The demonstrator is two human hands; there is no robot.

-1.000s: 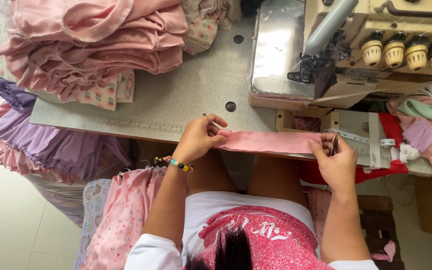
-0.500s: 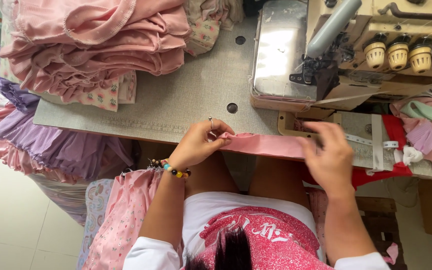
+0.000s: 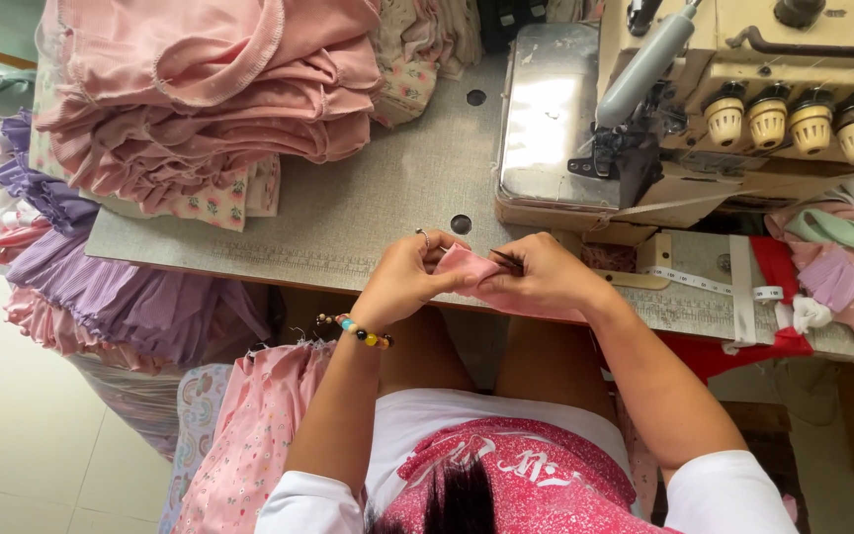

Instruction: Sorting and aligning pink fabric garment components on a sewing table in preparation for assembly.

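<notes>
Both hands meet at the near desk edge, pinching one small folded pink strip (image 3: 469,269) between them. The left hand (image 3: 402,282) has its grip clamped on the strip's left end, thumb and fingers pressed together over the cloth, a ring on one finger and a bead bracelet (image 3: 356,329) at the wrist. The right hand (image 3: 541,277) has its grip closed on the strip's right side, fingers curled over it, and a thin dark tool (image 3: 506,259) pokes out between those fingers; what kind of tool, I cannot tell. The strip sits just above the desk (image 3: 368,208) edge, right in front of the person's chest, the two hands touching across it.

Just beyond the right hand stands the sewing machine (image 3: 644,109), metal plate gleaming, four cream knobs (image 3: 793,121) in a row. A white tape measure (image 3: 704,285) lies on the desk to the right, beside red cloth (image 3: 773,297). At far left of the desk sits a tall pile of pink garments (image 3: 200,89). Purple pleated fabric (image 3: 101,277) hangs off the left side, and floral pink cloth (image 3: 249,435) drapes by the person's left arm.
</notes>
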